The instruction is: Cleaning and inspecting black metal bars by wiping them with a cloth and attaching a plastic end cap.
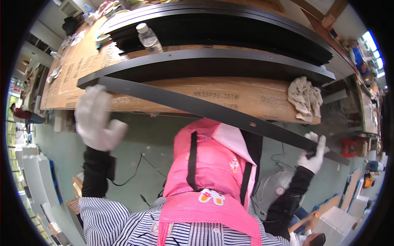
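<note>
- Right grip (pixel 312 155), white-gloved, is closed on the long dark strip (pixel 223 116) near its right end, beyond the front edge of the desk.
- Left grip (pixel 95 119) is open, fingers extended and thumb apart, just beside the strip's left end; blur there means I cannot tell whether it touches.
- That strip slants across in front of the pink apron (pixel 209 164), its left end over the cardboard-covered desk (pixel 184 87).
- Step in hand, as I judge it: positioning 1 strip at the desk's edge. A next move would call for the left grip to secure the loose end, so that 2 grips share such a long piece.
- Farther in, a crumpled cloth (pixel 304 98) lies at the right, and a dark bar (pixel 205 63) runs along the desk.
- Behind that bar are a clear bottle (pixel 148 39) and a stack of dark bars (pixel 230 24).
</note>
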The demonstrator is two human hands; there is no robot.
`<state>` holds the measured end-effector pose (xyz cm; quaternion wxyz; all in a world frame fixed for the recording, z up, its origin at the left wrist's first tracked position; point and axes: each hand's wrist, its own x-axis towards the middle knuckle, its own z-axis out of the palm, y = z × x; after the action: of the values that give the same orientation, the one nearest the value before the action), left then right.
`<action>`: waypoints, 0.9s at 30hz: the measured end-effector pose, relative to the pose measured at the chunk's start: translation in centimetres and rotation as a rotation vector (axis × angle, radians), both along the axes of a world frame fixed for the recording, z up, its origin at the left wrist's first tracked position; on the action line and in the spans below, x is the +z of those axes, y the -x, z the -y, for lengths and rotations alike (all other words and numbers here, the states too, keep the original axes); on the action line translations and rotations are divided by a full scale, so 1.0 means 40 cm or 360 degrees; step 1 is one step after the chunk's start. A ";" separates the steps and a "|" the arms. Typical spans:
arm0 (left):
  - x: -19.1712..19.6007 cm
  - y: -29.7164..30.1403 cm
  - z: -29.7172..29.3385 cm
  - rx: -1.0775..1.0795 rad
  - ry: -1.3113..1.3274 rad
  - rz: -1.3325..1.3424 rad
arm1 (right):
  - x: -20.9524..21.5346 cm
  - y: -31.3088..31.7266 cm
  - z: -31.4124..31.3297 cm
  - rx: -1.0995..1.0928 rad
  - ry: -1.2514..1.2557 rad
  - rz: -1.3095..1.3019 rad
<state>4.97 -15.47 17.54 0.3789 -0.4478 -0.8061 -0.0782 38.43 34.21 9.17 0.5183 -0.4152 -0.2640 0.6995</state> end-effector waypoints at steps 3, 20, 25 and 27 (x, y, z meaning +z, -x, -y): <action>-0.035 -0.117 -0.290 -0.0437 0.0225 0.0384 | 0.005 0.087 0.081 0.0080 0.0103 -0.0087; -0.237 -0.257 -0.519 -0.0335 0.0095 0.1199 | -0.089 0.280 0.481 0.1038 -0.0197 -0.0162; -0.233 -0.154 -0.365 -0.0317 0.0132 0.0992 | -0.033 0.199 0.326 0.0658 -0.0253 -0.0144; -0.237 -0.109 -0.290 -0.0308 0.0150 0.0935 | -0.001 0.164 0.263 0.0513 -0.0252 -0.0040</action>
<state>9.33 -3.86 8.05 0.0993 -0.4978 -0.8374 -0.2026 31.85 23.69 9.11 0.4338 -0.3166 -0.3748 0.7557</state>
